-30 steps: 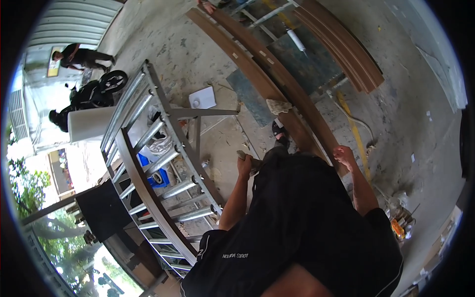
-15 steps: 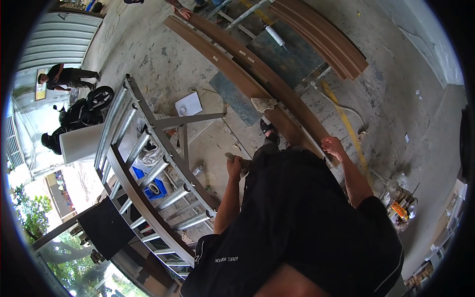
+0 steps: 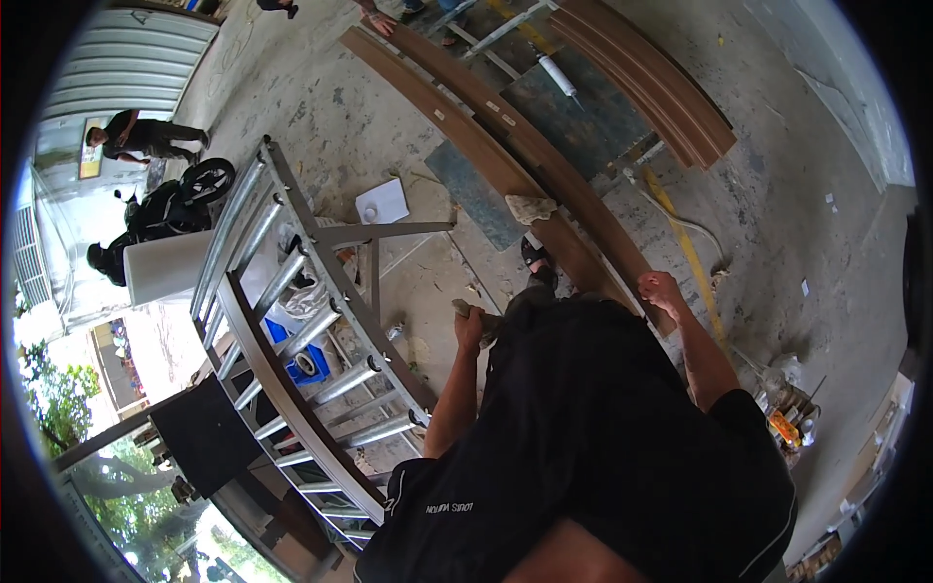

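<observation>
Two long, curved brown boards run side by side from far left toward me: a left board and a right board. My right hand is closed at the near end of the right board, fingers curled at its edge. Down by my left leg, my left hand is closed around a grey-beige rag, which sticks out above the fist. Another crumpled beige rag lies on the left board. A co-worker's hand rests at the boards' far end.
A metal roller stand, with a curved brown strip across it, occupies the left. Stacked curved brown boards and a white sealant tube are beyond. A hose lies right. A person stands by a motorcycle.
The whole scene has shifted slightly right in the picture as my view turned. Both hands keep their holds; the boards look unmoved.
</observation>
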Available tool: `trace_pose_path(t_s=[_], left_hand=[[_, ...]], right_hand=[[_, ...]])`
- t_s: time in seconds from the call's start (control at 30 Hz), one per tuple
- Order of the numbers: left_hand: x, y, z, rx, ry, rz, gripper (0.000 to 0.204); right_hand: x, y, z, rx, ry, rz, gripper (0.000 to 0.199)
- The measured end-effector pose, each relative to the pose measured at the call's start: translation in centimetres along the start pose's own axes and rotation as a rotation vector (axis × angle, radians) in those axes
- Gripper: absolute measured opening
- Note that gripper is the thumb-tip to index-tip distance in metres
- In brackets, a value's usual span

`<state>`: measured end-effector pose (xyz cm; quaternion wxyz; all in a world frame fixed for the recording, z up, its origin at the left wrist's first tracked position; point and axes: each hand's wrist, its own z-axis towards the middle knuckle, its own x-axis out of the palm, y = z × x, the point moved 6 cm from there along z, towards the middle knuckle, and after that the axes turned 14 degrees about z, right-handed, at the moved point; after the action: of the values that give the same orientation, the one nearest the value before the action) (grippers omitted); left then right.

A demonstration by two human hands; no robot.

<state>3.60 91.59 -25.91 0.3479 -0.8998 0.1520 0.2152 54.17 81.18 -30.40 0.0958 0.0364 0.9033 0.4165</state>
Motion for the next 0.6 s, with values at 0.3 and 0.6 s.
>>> trace_pose_path(t_s=[0.3,0.6], left_hand=[[0.3,0.8,0.8,0.063,-0.023,-0.034,0.014],[0.4,0.7,0.3,0.052,-0.025,-0.024,0.017]], right_hand=[[-0.6,-1.4,1.3,0.201,0.013,0.302,0.007],[-0.6,-0.5,1.1,0.141,0.056,0.317,0.007]])
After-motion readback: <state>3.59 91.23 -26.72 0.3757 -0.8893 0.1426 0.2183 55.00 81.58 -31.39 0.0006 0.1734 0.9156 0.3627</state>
